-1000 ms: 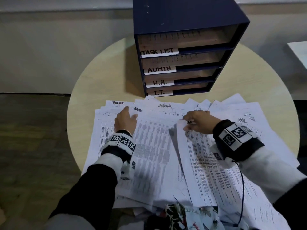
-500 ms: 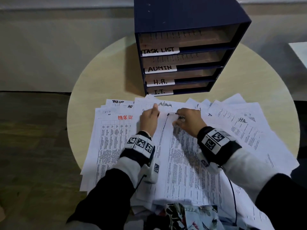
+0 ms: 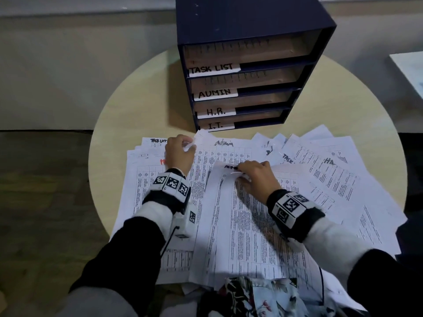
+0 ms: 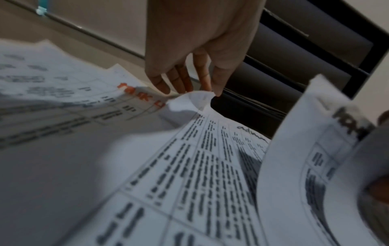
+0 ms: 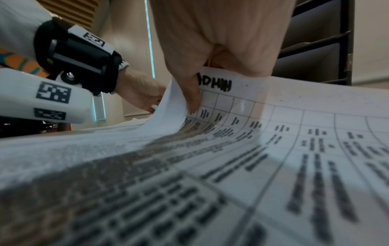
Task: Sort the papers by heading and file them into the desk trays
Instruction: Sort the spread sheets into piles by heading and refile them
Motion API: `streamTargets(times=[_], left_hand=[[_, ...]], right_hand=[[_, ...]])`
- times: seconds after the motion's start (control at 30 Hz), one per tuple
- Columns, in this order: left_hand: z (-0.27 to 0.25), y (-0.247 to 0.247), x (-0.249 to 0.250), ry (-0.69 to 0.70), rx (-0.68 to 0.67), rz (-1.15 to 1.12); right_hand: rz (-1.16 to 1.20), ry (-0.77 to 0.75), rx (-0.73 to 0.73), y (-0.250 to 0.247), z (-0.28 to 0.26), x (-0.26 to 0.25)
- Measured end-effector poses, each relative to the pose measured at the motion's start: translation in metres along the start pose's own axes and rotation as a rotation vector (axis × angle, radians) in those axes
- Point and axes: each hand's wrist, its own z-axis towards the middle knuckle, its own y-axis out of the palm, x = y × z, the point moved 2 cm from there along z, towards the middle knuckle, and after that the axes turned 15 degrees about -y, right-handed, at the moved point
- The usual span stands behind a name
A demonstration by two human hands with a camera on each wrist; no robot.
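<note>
A dark blue tray unit (image 3: 249,26) stands at the back of the round table, its four trays labelled TASK LIST, ADMIN (image 3: 214,93), H.R. and I.T. Printed sheets lie fanned out before it. My left hand (image 3: 190,145) (image 4: 202,93) pinches the curled top-left corner of a sheet headed "admin" in handwriting (image 3: 224,143) (image 4: 250,133). My right hand (image 3: 240,173) (image 5: 195,93) pinches the lifted top edge of another sheet headed ADMIN in black marker (image 3: 231,167) (image 5: 214,83); this sheet lies over the middle of the pile. A sheet with a red task-list heading (image 4: 141,96) lies under my left hand.
More sheets headed task list (image 3: 158,140) and HR (image 3: 329,160) spread to both sides, some over the table's (image 3: 128,106) near edge. A floral cloth (image 3: 251,298) lies at the bottom. A white surface (image 3: 409,69) stands at the far right.
My left hand has moved left and away, and now pinches the corner of the handwritten admin sheet. My right hand still holds the marker-headed ADMIN sheet, which has slid left over the pile.
</note>
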Motion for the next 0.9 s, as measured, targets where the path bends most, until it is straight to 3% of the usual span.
streamTargets(times=[0.17,0.33,0.47,0.63,0.9], left_hand=[[-0.006,-0.004,0.002,-0.066,-0.074,-0.003],[-0.02,-0.005,0.01,0.069,-0.237,0.028],[-0.033,-0.003,0.012,0.087,-0.393,-0.116],[-0.052,0.0,0.023,-0.016,-0.569,-0.235],[-0.066,-0.009,0.025,0.052,-0.678,-0.251]], right_hand=[[-0.016,0.003,0.017,0.005,0.001,0.001],[-0.029,-0.07,0.072,0.003,-0.001,-0.001],[0.056,-0.115,0.188,-0.014,0.01,-0.004],[0.031,-0.144,0.273,-0.033,0.029,-0.011],[0.043,0.085,0.438,-0.077,0.041,-0.022]])
